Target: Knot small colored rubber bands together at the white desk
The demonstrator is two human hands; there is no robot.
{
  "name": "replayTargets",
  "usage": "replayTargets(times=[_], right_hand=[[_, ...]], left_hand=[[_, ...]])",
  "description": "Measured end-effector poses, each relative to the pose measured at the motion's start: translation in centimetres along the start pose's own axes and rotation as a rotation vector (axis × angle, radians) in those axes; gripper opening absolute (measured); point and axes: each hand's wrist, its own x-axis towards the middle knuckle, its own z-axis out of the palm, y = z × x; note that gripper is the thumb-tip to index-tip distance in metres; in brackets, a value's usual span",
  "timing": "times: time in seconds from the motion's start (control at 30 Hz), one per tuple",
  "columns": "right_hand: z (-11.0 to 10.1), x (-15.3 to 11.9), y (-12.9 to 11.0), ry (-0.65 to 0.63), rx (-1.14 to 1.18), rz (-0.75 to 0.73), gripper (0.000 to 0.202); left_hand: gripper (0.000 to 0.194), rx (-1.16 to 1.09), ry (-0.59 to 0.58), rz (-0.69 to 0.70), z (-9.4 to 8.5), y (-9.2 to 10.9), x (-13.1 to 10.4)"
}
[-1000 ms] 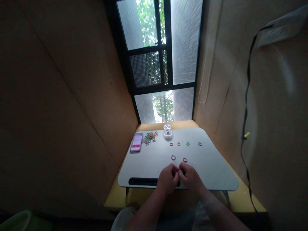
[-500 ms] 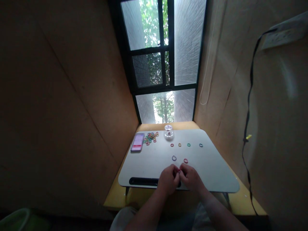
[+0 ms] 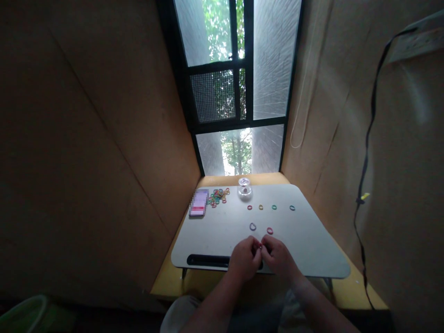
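My left hand (image 3: 245, 259) and my right hand (image 3: 277, 255) meet fingertip to fingertip over the front of the white tray table (image 3: 208, 236). Both are closed in a pinch around a tiny reddish thing, mostly hidden by the fingers. Just beyond them lie a purple ring (image 3: 253, 226) and a pink ring (image 3: 269, 231). Farther back is a row: a red ring (image 3: 249, 207), a yellow ring (image 3: 261, 207), a green ring (image 3: 274, 207) and a dark blue ring (image 3: 292, 208). A pile of coloured rings (image 3: 218, 196) sits at the back left.
A phone (image 3: 199, 203) lies by the table's left edge. At the back stands a clear container (image 3: 244, 190). A black slot (image 3: 208, 261) runs along the front edge. A black cable (image 3: 368, 134) hangs on the right wall; a green bin (image 3: 26, 314) is at lower left.
The view has shifted slightly. My hands stay together in nearly the same pose over the table's front, and the rings keep their places.
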Motion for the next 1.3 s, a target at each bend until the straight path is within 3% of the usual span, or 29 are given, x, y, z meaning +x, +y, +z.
replayTargets(times=[1.3], right_hand=[[-0.09, 0.22, 0.01, -0.001, 0.008, 0.005, 0.015]], left_hand=[[0.006, -0.025, 0.015, -0.008, 0.4, -0.53, 0.33]])
